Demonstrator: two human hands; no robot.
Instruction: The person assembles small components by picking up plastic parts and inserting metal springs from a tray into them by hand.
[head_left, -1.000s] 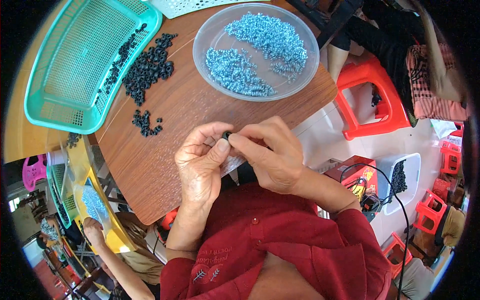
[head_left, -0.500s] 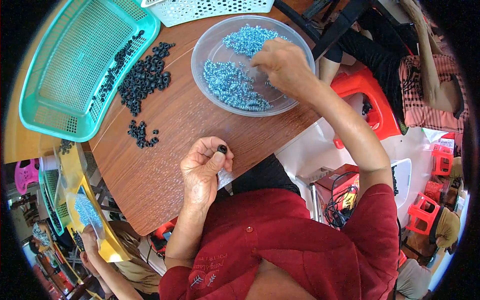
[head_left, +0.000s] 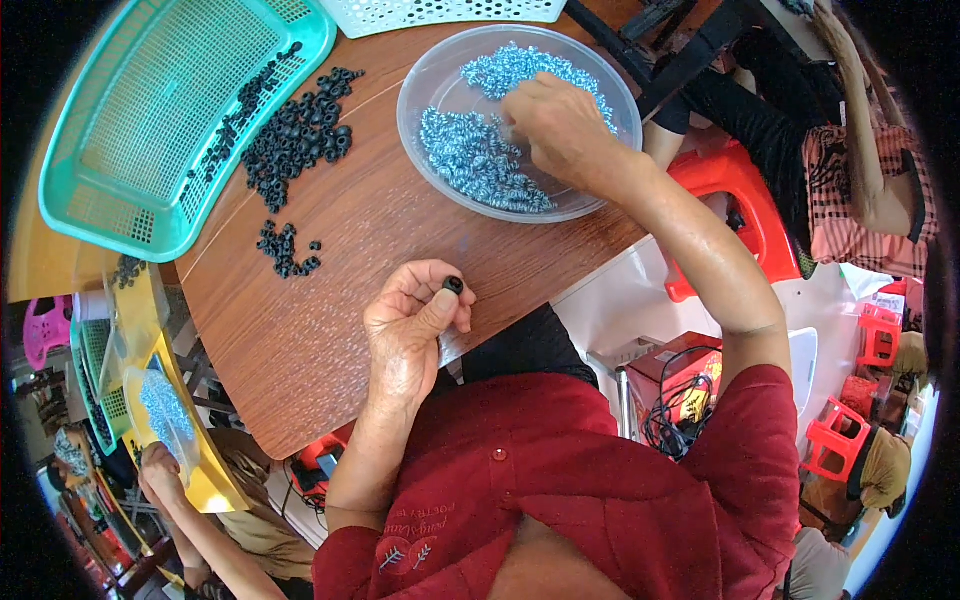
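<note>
My left hand [head_left: 412, 325] is raised above the near part of the brown table, pinching a small round black part with a hole [head_left: 453, 285] between thumb and forefinger. My right hand [head_left: 562, 128] reaches into a round clear plastic tub [head_left: 410, 165] at the far side. Its fingers are bent together and point down among small shiny silver-blue pieces [head_left: 480, 170], which look coiled like springs. What lies between those fingertips is hidden. The coiled pieces form two heaps in the tub, one nearer and one farther.
Loose black parts [head_left: 300, 140] lie left of the tub, with a smaller cluster [head_left: 287, 252] nearer me. A turquoise basket [head_left: 65, 215] holds more of them. A white basket [head_left: 440, 12] stands beyond. A red stool [head_left: 740, 215] is at right; another person's hand [head_left: 160, 472] works at lower left.
My view has shifted slightly. My right hand has dipped lower among the coiled pieces, toward the nearer heap. My left hand still pinches the black part, turned a little.
</note>
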